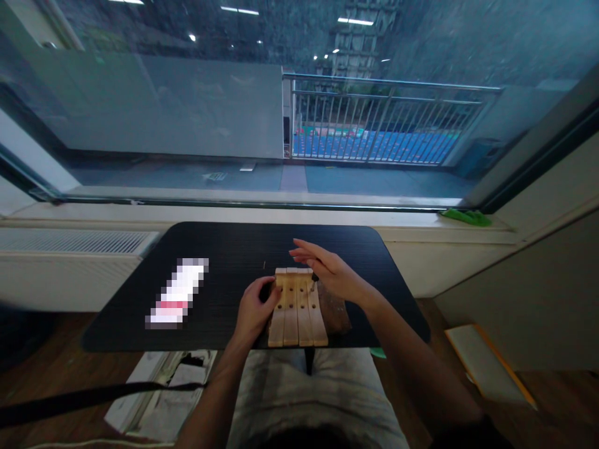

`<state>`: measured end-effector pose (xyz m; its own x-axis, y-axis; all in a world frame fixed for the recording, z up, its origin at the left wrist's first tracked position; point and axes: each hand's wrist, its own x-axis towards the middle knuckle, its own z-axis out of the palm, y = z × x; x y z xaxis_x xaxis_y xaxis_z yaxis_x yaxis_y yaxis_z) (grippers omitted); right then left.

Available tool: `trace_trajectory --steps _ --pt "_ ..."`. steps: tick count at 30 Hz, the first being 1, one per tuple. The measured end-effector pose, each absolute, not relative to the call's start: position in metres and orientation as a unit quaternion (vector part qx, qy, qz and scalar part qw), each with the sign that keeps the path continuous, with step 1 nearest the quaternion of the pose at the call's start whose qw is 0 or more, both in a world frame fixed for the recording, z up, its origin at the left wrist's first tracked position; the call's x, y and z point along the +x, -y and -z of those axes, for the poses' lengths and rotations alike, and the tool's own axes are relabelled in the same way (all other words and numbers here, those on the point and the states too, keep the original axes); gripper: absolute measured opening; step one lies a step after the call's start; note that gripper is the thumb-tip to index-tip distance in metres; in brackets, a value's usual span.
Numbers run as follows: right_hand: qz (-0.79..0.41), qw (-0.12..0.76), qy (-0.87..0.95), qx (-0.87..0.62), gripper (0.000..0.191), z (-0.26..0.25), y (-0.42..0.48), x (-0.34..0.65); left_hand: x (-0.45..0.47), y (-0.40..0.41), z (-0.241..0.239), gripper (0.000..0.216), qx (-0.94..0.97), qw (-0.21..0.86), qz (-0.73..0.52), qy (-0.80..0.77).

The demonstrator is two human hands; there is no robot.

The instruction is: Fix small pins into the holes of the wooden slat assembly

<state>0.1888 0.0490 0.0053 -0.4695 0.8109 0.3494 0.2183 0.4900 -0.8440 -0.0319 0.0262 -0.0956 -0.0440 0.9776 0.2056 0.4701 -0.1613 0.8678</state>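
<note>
A pale wooden piece made of several slats side by side [291, 327] lies on the black table near its front edge. Two rows of dark round holes run across it, and a raised strip crosses its far end. My left hand [255, 307] grips its left edge, thumb over the top. Above the far right corner is my right hand [334, 274], fingers stretched out and held together. Beneath its thumb side, a small dark tool [315, 277] stands over a hole in the rightmost slat; its handle is mostly hidden. A brown flat piece [336, 310] lies partly under the wood.
The black table [224, 243] stands against the windowsill. A pixelated white patch [178, 293] covers something on its left. A green cloth [467, 216] rests on the sill at right. White boxes or papers [159, 399] are on the floor at left, and a radiator [70, 262] is beyond.
</note>
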Motion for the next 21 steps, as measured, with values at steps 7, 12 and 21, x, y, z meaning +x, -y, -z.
trace_trajectory --steps 7,12,21 --pt "-0.482 0.383 0.721 -0.318 0.028 -0.008 -0.05 0.188 -0.032 -0.026 0.095 0.035 0.628 0.288 -0.435 -0.578" --pt "-0.474 0.411 0.707 -0.326 0.024 -0.009 -0.049 0.188 -0.031 -0.025 0.094 0.036 0.626 0.293 -0.432 -0.58" --pt "-0.489 0.449 0.673 -0.327 0.025 0.002 -0.049 0.184 -0.032 -0.026 0.094 0.033 0.628 0.286 -0.433 -0.58"
